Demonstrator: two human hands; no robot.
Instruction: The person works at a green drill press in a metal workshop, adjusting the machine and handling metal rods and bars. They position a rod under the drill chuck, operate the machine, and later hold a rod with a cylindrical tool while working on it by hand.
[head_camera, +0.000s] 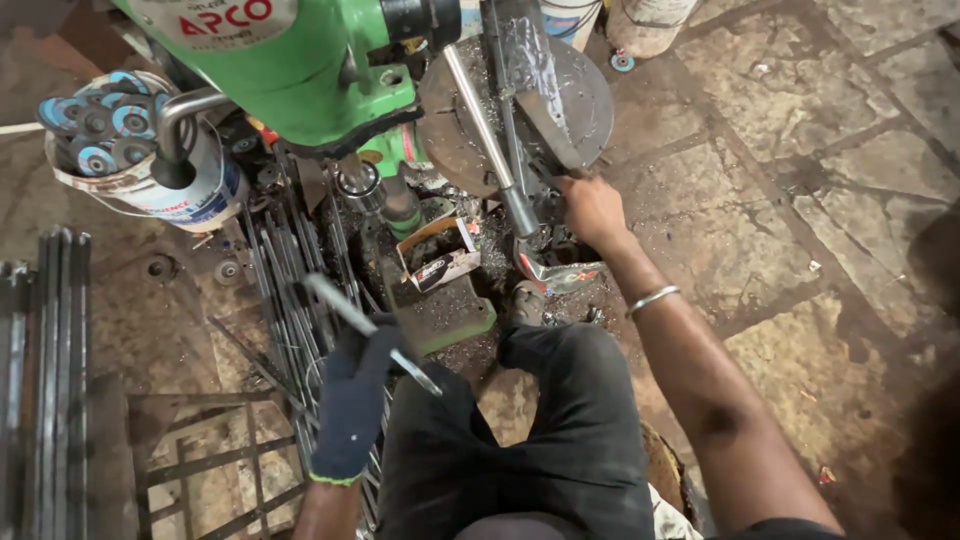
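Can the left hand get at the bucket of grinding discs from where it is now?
Probably not right away. The left hand is gloved and already gripping a metal rod, and the green machine with its curved handle overhangs the bucket. It would likely have to put the rod down first.

One green machine (300, 70), one bucket (190, 190) of discs, one small carton (440, 255), two hands, one glove (352, 400), one bangle (652, 298).

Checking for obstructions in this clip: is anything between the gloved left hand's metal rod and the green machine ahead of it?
Nothing visible blocks it. The left hand grips the metal rod above the bundle of rods on the floor, just short of the green machine and its base block. The right hand rests apart, by the round plate.
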